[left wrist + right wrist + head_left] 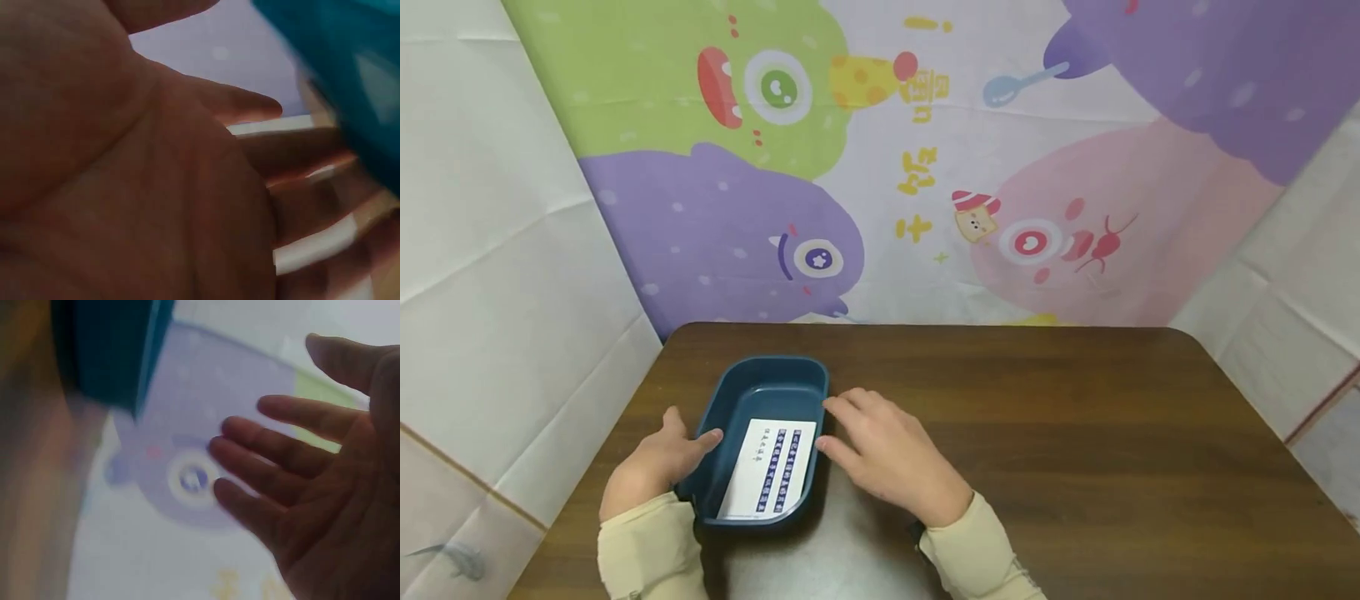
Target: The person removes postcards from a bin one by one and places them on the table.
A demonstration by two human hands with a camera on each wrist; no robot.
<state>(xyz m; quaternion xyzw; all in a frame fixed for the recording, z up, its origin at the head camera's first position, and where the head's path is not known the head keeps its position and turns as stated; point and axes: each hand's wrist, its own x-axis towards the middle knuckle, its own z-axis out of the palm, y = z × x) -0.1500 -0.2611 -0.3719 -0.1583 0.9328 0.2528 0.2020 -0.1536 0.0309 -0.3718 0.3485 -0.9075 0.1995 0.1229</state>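
A dark teal rectangular tray [786, 373] with rounded corners sits at the left of the table. Inside it lies a white card [765, 471] with blue bands and rows of printed characters. My left hand [658, 462] is at the tray's left wall, its thumb over the rim; in the left wrist view its fingers [300, 150] are extended and spread beside the tray. On the other side my right hand [895, 454] has its fingertips close to the right rim. The right wrist view shows loosely straight fingers [269, 462] with nothing between them.
The brown wooden table [1037, 433] stretches to the right, with a rounded far edge. Behind it hangs a cloth [925, 275] printed with cartoon monsters. White sheets [497, 250] cover the walls at both sides.
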